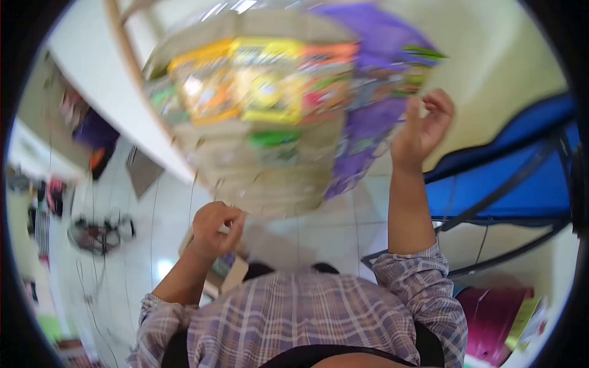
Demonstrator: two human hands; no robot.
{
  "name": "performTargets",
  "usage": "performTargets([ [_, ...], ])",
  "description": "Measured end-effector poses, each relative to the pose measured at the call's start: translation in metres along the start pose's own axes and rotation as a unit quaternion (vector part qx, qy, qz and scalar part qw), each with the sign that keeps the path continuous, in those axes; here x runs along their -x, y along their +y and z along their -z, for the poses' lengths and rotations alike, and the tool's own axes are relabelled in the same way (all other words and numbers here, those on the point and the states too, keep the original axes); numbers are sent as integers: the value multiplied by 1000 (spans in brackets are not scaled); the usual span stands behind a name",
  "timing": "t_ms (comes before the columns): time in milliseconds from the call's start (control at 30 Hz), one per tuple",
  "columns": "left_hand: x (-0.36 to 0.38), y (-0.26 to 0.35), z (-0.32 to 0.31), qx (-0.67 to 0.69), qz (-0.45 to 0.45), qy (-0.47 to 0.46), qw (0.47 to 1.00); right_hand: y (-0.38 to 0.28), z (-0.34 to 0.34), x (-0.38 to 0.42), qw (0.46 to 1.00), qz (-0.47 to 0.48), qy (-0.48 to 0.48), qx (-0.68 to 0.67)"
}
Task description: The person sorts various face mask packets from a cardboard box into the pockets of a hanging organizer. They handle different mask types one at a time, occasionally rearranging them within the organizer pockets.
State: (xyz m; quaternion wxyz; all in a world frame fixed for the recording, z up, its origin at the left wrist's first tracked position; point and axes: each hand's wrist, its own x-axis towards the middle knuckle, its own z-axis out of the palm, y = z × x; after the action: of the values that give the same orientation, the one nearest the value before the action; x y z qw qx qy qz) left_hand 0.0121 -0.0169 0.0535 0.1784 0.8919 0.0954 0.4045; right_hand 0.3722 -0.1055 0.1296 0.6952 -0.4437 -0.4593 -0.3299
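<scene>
A big clear plastic bag (276, 165), blurred by motion, is held up in front of me. Inside it lie several colourful packets (264, 80) in yellow, orange and green, with a purple one (368, 116) at its right side. My left hand (216, 228) is closed on the bag's lower left edge. My right hand (423, 126) is raised higher and pinches the bag's right edge beside the purple packet. Both forearms come out of checked purple shirt sleeves (417, 288) at the bottom.
A blue fabric cot on a dark metal frame (509, 184) stands at the right. Pink and yellow-green items (497, 325) lie at the lower right. White floor tiles (343, 227) lie below the bag. A white wall with a wooden strip (123, 55) and clutter (92, 233) are at the left.
</scene>
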Motion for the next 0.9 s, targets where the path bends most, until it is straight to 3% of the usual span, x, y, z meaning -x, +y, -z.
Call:
performTargets([
  [33, 51, -7, 1, -32, 108, 23, 993, -19, -12, 17, 995, 60, -15, -74],
  [67, 91, -14, 4, -57, 190, 37, 979, -43, -25, 36, 994, 25, -45, -97],
  [133, 174, -36, 13, -58, 378, 64, 922, -92, -57, 82, 964, 104, -108, -222],
  [167, 216, -46, 19, -34, 472, 90, 876, -110, -78, 113, 959, 71, -123, -245],
  [233, 273, -45, 30, 33, 647, 212, 732, -153, -114, 175, 921, 47, -277, -271],
  [300, 346, -49, 31, 100, 730, 280, 615, -187, -151, 248, 866, -65, -365, -336],
  [367, 407, -46, 18, 134, 731, 305, 595, -211, -166, 328, 740, -245, -534, -326],
  [433, 413, -2, -18, 56, 711, 212, 668, -206, -130, 388, 621, -440, -586, -279],
  [500, 400, 0, -9, 28, 743, 100, 661, -198, -127, 503, 571, -368, -721, -136],
  [533, 396, 3, -16, 15, 717, 70, 693, -192, -115, 527, 546, -314, -772, -84],
  [600, 388, 3, -23, -12, 639, -8, 769, -191, -106, 544, 512, -260, -818, -31],
  [667, 348, 20, -59, -96, 528, -113, 836, -171, -71, 508, 405, -219, -887, 9],
  [700, 347, 17, -65, -94, 529, -115, 835, -169, -69, 513, 403, -221, -888, 9],
  [767, 343, 10, -70, -40, 538, -211, 815, -165, -69, 521, 345, -197, -918, 6],
  [800, 389, 2, -100, -73, 486, -227, 841, -168, -74, 515, 344, -197, -918, 7],
  [867, 364, 7, -94, -36, 521, -198, 830, -177, -86, 498, 299, -264, -904, 154],
  [900, 356, 7, -93, 0, 554, -168, 816, -176, -86, 500, 297, -264, -904, 156],
])
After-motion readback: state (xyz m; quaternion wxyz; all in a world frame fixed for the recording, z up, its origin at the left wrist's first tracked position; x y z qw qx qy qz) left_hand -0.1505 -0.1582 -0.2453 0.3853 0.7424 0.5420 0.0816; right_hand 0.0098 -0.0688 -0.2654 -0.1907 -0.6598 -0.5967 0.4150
